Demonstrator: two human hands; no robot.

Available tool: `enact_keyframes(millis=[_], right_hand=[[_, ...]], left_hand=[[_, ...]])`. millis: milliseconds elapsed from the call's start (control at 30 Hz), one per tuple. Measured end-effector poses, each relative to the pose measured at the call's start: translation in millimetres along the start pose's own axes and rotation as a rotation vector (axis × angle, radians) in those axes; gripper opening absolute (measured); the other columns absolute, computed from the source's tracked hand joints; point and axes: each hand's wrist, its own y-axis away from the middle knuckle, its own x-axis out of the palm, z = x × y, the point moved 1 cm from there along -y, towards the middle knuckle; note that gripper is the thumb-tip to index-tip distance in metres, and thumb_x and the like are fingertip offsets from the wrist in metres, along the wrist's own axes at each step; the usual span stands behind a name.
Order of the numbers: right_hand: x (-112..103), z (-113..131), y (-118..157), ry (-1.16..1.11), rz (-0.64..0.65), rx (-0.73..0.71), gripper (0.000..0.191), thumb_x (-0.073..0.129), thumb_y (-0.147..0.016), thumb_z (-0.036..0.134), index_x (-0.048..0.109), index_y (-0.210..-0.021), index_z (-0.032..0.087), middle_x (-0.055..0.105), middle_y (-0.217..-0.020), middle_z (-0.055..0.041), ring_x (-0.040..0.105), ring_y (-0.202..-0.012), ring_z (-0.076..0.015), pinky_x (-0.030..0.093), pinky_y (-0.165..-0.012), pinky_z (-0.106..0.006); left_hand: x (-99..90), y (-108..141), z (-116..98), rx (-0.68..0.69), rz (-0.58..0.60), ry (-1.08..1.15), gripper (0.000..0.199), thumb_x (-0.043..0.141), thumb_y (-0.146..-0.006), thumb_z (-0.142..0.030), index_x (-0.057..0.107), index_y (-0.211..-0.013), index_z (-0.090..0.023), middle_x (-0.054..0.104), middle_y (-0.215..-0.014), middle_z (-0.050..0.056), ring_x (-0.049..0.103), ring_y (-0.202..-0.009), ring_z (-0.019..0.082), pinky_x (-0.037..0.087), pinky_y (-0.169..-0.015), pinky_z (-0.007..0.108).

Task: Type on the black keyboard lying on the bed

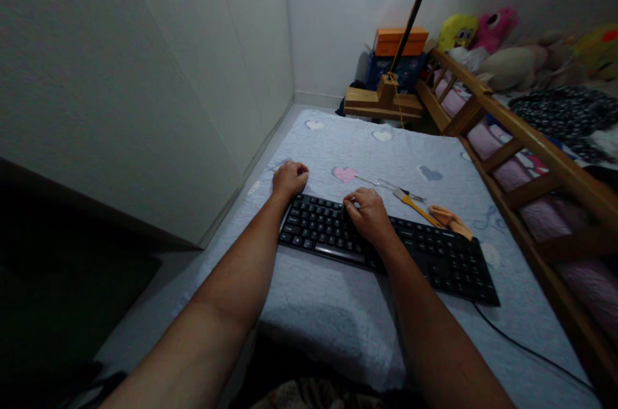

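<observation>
A black keyboard [338, 253] lies flat on the cloth-covered surface, slanting down to the right, its cable [526, 348] leaving at the lower right. Just beyond its upper left corner, my left hand [290, 178] rests with curled fingers; whatever they hold, if anything, is hidden. My right hand [369, 210] lies over the middle keys, thumb and forefinger drawn together at the keyboard's far edge. Anything between them is too small to make out. Behind the keyboard are a yellow-handled brush [416, 207], thin metal tools [386, 185] and a folded orange cloth [451, 221].
A pale heart-patterned cloth [347, 145] covers the work surface. Pale cabinet panels [193, 74] stand at the left, and a wooden bed rail [526, 138] runs along the right. At the back is a wooden stand [385, 100] holding a dark pole, near an orange box [400, 42].
</observation>
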Motion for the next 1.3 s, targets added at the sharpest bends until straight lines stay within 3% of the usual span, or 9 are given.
enact_keyframes(millis=[900,1300], right_hand=[[-4,7,2,0.0,0.039,-0.008,0.023,0.064,-0.102,0.015,0.082,-0.09,0.024,0.08,-0.098,-0.0091,0.068,-0.102,-0.0285,0.048,-0.097,-0.042],[3,-3,-1,0.01,-0.021,0.011,0.023,0.065,-0.105,0.016,0.085,-0.098,0.024,0.082,-0.106,-0.0106,0.07,-0.108,-0.0299,0.05,-0.102,-0.044]], left_hand=[[1.4,-1,2,0.011,-0.014,0.009,0.028,0.066,-0.101,-0.027,0.088,-0.118,-0.026,0.078,-0.127,0.009,0.073,-0.124,0.027,0.057,-0.113,0.037],[0.0,-1,0,-0.004,-0.002,0.012,0.029,0.066,-0.102,-0.028,0.088,-0.12,-0.026,0.078,-0.129,0.01,0.073,-0.125,0.028,0.056,-0.114,0.038]])
